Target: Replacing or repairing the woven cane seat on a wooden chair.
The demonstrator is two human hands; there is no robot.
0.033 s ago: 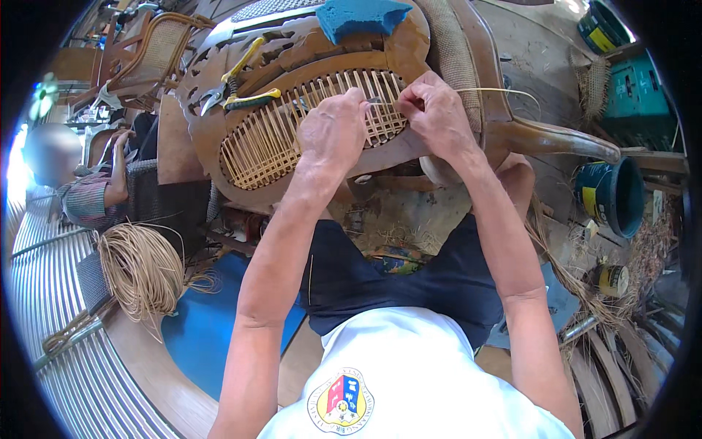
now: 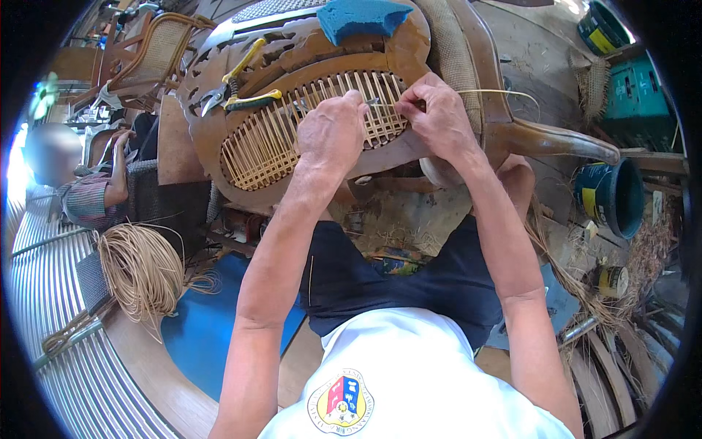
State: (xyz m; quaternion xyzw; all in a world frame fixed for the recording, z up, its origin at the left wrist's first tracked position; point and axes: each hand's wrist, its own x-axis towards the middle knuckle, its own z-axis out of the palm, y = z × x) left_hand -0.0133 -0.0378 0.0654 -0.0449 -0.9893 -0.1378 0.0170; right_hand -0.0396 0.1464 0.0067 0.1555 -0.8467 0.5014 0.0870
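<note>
A carved wooden chair frame lies before me, its oval opening crossed by cane strands. Rows are woven at the lower left and right end. My right hand is closed at the right end, pinching a thin cane strand whose tail curves off to the right. Over the middle of the weave, my left hand is closed with its knuckles up. Something small and grey shows by its fingertips; what it grips is hidden. Yellow-handled pliers rest on the frame, left of the hands.
A blue sponge-like block sits on the frame's far side. A coil of cane lies at the left, near a seated person. A dark bucket and green crate stand right, beyond a curved chair leg.
My left hand has shifted very slightly at the weave. My right hand keeps its pinch on the strand, almost unmoved.
</note>
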